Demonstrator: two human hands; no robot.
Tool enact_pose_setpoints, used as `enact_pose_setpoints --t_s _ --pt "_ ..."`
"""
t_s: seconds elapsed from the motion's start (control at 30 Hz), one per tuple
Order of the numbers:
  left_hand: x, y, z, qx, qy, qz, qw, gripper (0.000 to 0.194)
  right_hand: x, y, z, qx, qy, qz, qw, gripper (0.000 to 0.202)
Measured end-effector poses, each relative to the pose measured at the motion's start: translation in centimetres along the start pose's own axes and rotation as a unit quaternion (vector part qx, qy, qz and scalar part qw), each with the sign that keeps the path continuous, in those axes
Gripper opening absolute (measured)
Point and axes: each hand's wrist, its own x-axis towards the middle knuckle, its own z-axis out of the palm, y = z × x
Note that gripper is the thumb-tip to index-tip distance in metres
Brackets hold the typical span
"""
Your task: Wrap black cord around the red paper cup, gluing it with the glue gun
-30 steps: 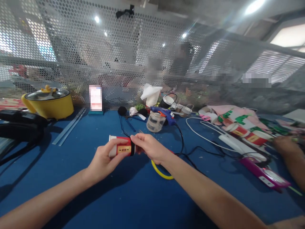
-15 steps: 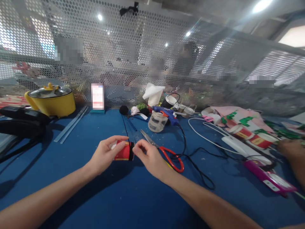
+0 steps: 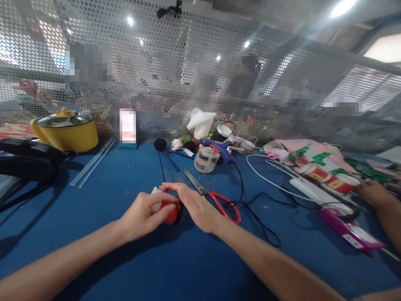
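In the head view, my left hand (image 3: 142,213) is closed around a small red paper cup (image 3: 169,215), which lies on its side. Black yarn is wound about the cup's right end. My right hand (image 3: 197,207) rests against that end, fingers stretched out together over the top of the cup. From the cup a black strand runs back to a black yarn ball (image 3: 160,144). Scissors (image 3: 224,207) with red and yellow handles lie open beside my right hand. What is under my right palm is hidden.
Behind the scissors are a clear plastic jar (image 3: 206,161) and a blue glue gun (image 3: 224,154). A yellow pot (image 3: 67,136) and a phone (image 3: 128,126) stand at the back left. On the right lie cables, a purple power strip (image 3: 347,232) and another person's hand (image 3: 372,193).
My right hand has gone from a pinch beside the yarn-wound end to stretched fingers laid over it. The cup has turned and dipped slightly. The other person's hand has moved left.
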Motion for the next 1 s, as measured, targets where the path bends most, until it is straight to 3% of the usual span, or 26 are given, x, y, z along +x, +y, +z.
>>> enact_pose_setpoints --t_s 0.1,0.2,0.33,0.37,0.43,0.47,0.53,0.6,0.77,0.9,1.0 --pt "0.1 0.0 0.0 0.025 0.013 -0.020 0.999 0.023 0.1 -0.3 -1.2 -0.071 0.064 0.002 0.995 0.039" --pt "0.3 0.3 -0.3 0.049 0.049 -0.050 0.996 0.023 0.5 -0.8 -4.5 -0.120 0.191 0.028 0.974 0.037" --pt "0.5 0.5 -0.6 0.071 0.082 -0.060 0.992 0.023 1.8 -0.2 -10.7 -0.184 0.361 0.064 0.912 0.027" --pt "0.6 0.5 -0.6 0.074 0.087 -0.061 0.992 0.023 2.2 0.2 -12.0 -0.194 0.393 0.117 0.891 0.024" --pt "0.6 0.4 -0.6 0.078 0.092 -0.059 0.991 0.023 3.0 1.4 -13.7 -0.111 0.321 0.277 0.899 0.030" --pt "0.6 0.4 -0.6 0.078 0.092 -0.057 0.991 0.022 3.3 2.0 -14.2 -0.080 0.286 0.317 0.901 0.035" --pt "0.6 0.2 -0.6 0.081 0.086 -0.055 0.991 0.022 3.8 3.1 -14.4 -0.011 0.218 0.368 0.904 0.042" --pt "0.6 0.2 -0.7 0.085 0.077 -0.057 0.992 0.023 4.2 3.9 -14.1 0.040 0.196 0.373 0.906 0.040" --pt "0.6 0.1 -0.9 0.096 0.066 -0.078 0.990 0.025 4.4 4.0 -13.1 0.098 0.251 0.280 0.921 0.022" --pt "0.5 -0.2 -1.0 0.102 0.075 -0.082 0.989 0.026 3.5 1.7 -11.8 0.096 0.305 0.173 0.932 0.014" --pt "0.4 -0.4 -1.0 0.102 0.068 -0.094 0.988 0.027 1.9 -1.0 -10.1 0.096 0.248 0.117 0.957 0.009"
